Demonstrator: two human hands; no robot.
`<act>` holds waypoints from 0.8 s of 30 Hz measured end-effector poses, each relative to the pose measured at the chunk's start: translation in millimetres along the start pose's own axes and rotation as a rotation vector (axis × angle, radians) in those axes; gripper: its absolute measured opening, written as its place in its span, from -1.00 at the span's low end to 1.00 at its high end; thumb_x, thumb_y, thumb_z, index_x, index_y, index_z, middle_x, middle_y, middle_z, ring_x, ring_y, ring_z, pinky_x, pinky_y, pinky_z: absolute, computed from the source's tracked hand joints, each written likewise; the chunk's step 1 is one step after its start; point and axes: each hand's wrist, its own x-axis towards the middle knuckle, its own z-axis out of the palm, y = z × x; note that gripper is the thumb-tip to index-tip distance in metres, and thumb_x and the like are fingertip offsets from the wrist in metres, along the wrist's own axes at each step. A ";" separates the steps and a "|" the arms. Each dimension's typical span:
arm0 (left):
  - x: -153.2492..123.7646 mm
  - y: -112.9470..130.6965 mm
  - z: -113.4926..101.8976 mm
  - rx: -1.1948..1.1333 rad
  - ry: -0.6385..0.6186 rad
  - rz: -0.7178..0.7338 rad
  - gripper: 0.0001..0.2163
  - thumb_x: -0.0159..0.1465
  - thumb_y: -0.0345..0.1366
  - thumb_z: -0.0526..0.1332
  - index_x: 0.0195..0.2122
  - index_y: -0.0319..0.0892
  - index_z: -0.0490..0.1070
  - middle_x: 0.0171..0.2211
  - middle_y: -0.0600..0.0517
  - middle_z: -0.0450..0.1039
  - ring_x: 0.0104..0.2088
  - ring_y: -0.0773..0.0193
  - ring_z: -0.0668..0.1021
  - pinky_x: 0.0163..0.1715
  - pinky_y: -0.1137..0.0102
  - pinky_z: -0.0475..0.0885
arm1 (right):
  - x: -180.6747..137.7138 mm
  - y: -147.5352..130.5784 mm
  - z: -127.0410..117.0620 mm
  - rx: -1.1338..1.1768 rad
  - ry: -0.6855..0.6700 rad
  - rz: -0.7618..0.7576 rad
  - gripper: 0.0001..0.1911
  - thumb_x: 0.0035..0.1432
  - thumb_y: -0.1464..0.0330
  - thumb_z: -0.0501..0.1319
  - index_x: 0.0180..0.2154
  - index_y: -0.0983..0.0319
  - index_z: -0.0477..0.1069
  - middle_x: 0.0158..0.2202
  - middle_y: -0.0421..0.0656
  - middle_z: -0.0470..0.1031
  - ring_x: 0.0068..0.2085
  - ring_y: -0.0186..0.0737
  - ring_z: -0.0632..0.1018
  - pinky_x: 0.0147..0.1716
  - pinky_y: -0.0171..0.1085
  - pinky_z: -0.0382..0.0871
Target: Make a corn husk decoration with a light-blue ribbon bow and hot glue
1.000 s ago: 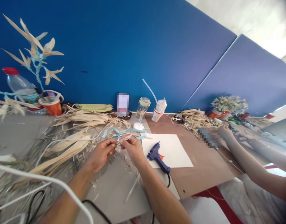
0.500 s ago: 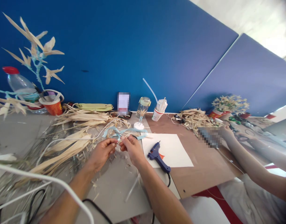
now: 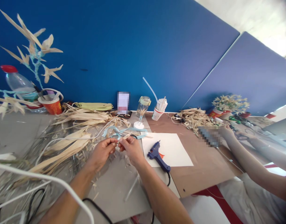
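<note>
My left hand [image 3: 105,152] and my right hand [image 3: 133,151] meet at the fingertips above the table, both closed in a pinch. Between them is a small pale piece of corn husk [image 3: 126,136], mostly covered by the fingers. Just behind the hands lie scissors [image 3: 133,136] and a light-blue strip [image 3: 110,130]. A small husk flower [image 3: 141,112] stands on a white round base [image 3: 138,125] farther back. Right of my right hand, a blue glue gun [image 3: 159,158] rests on a white sheet [image 3: 180,151].
Dried corn husks [image 3: 72,146] spread across the left. White cables [image 3: 63,185] cross the near left. Along the blue partition [image 3: 124,46] stand a phone [image 3: 123,102], a glass jar [image 3: 143,105] and a paper cup [image 3: 157,114]. Another person's arm [image 3: 247,158] reaches in at right.
Both hands stay together in nearly the same place, with only slight finger movement around the husk. The whole view has shifted a little.
</note>
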 end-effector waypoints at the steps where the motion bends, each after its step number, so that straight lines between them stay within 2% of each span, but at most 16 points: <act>1: -0.2 0.4 0.3 -0.011 0.000 -0.002 -0.75 0.02 -0.17 0.32 -0.34 -0.23 0.48 -0.63 0.16 0.27 -0.60 0.41 0.24 -0.57 0.46 0.12 | -0.2 0.1 0.4 -0.005 0.005 -0.009 -0.79 -0.07 0.23 0.25 -0.53 0.25 0.37 -0.60 -0.26 0.42 -0.61 -0.41 0.36 -0.55 -0.38 0.25; 10: -2.6 4.4 3.1 -0.078 0.017 -0.040 -0.75 -0.02 -0.20 0.35 -0.35 -0.23 0.48 -0.58 0.14 0.32 -0.60 0.42 0.25 -0.55 0.46 0.13 | -0.4 2.2 3.2 -0.109 0.047 -0.070 -0.82 -0.03 0.26 0.20 -0.53 0.22 0.34 -0.60 -0.26 0.42 -0.61 -0.38 0.38 -0.58 -0.38 0.21; 24: -2.8 -1.3 2.0 -0.035 0.024 0.050 -0.79 0.06 -0.20 0.31 -0.33 -0.21 0.47 -0.56 0.12 0.35 -0.57 0.38 0.30 -0.55 0.45 0.17 | -5.4 -5.7 4.8 -0.063 0.074 -0.100 -0.80 -0.05 0.26 0.22 -0.57 0.22 0.33 -0.64 -0.28 0.37 -0.60 -0.38 0.35 -0.57 -0.37 0.20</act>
